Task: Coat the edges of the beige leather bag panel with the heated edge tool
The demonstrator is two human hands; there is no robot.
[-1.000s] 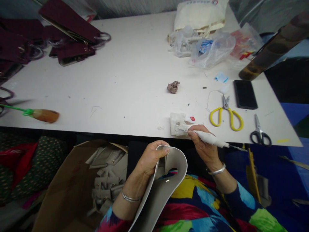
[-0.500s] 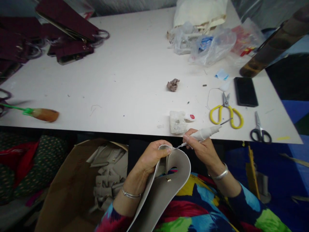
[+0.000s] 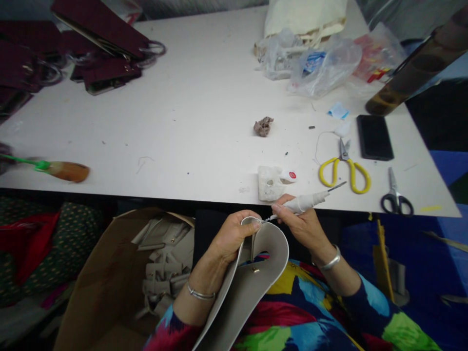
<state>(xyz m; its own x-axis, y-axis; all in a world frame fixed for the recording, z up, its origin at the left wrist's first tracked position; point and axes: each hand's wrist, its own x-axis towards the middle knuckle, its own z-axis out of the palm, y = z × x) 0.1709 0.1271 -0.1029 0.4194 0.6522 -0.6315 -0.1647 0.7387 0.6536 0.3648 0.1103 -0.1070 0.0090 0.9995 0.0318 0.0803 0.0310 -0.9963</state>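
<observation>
My left hand [image 3: 230, 238] pinches the upper edge of a curled light-grey leather bag piece [image 3: 250, 290], which has a small gold-coloured clasp [image 3: 255, 269] on its inner face. Closed round the tape-wrapped handle of an awl-like tool [image 3: 303, 203] is my right hand [image 3: 305, 225]. The tool's thin tip meets the piece's edge beside my left thumb; whether it has gone into the leather I cannot tell. A thin metal rod sticks out of its other end. Just beyond my right hand, a worn whitish block [image 3: 269, 184] lies on the table.
On the white table [image 3: 204, 107] lie yellow-handled scissors [image 3: 343, 168], black-handled scissors [image 3: 395, 197], a black phone [image 3: 375, 137], a crumpled brown lump [image 3: 263, 126] and an orange-brown bottle [image 3: 69, 171]. Dark red bags [image 3: 106, 73] sit far left. Below stands a cardboard box [image 3: 95, 273] with grey leather pieces.
My right hand and the tool have shifted slightly left, bringing the tip closer to my left thumb. The left hand keeps its hold on the leather piece. The view has tilted slightly.
</observation>
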